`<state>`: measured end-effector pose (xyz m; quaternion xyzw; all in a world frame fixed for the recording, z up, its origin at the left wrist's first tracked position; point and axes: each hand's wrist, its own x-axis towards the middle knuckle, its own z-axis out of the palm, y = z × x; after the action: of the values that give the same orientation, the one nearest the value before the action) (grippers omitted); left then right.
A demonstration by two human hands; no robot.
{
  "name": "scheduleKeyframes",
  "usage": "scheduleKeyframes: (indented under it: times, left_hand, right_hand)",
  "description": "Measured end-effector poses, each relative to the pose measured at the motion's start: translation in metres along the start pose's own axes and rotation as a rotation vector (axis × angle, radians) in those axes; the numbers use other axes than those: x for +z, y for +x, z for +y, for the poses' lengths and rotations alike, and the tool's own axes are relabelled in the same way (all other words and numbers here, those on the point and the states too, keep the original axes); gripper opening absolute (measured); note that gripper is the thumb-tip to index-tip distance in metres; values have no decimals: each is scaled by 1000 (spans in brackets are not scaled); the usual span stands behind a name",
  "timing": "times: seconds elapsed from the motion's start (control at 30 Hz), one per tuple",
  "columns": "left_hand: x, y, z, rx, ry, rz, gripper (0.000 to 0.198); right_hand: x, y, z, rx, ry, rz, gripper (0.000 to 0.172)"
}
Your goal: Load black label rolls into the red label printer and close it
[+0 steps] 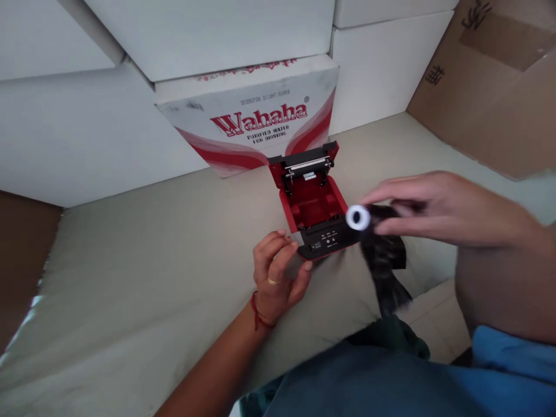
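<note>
A small red and black portable printer point(328, 236) stands with its lid point(304, 162) raised, showing a roller and a red hollow compartment point(310, 207). My left hand point(280, 272) is at its front left corner, fingers bent around a pale, see-through piece point(296, 238) that looks like thin plastic. Whether the fingertips also press on the printer I cannot tell. Above the printer's right side, my right hand point(428, 211) pinches a small roll of black film with a white core point(358, 218). A loose black strip point(386, 278) hangs from it, blurred by motion.
A white and red Wahaha water carton point(260, 119) stands just behind the printer, against stacked white boxes point(208, 35). Brown cardboard boxes point(499, 87) flank the right side. A pale cloth point(152, 260) covers the surface. A dark flat piece point(398, 252) lies behind the hanging strip.
</note>
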<state>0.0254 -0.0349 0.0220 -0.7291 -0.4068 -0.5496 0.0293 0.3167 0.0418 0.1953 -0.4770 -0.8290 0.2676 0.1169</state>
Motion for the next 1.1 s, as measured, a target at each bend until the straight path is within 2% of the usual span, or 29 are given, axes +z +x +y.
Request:
scheduleKeyframes:
  times: [0.03, 0.13, 0.27, 0.4, 0.67, 0.8, 0.87, 0.97, 1.03, 1.1]
  left_hand:
    - [0, -1, 1, 34, 20, 23, 53]
    - [-2, -5, 4, 142, 51, 22, 58]
    - [-2, -6, 6, 160, 53, -101, 56]
    - [3, -4, 6, 116, -4, -216, 63]
    - [3, 0, 8, 134, 32, -200, 59]
    - [3, 2, 10, 142, 44, -195, 58]
    - [3, 1, 10, 141, 46, -195, 57]
    - [3, 1, 10, 144, 42, -182, 53]
    - [3, 0, 11, 155, 38, -170, 52]
    - [3, 0, 11, 169, 45, -164, 50]
  right_hand:
    - [11, 16, -6, -53, 50, -78, 43]
    - [48, 57, -17, -103, -59, -33, 40]
    - [74, 85, -24, -65, -310, -46, 38]
    - [79, 96, -25, -44, -414, -69, 43]
    - [85, 104, -23, -1, -426, -32, 44]
    - [78, 88, -28, -110, -362, -38, 38]
    - [68, 75, -32, -148, -253, 46, 31]
    - [55, 65, -33, -67, -116, 363, 40]
    - [52, 69, -27, -36, -87, 533, 44]
    - [56, 80, -17, -98, -63, 572, 46]
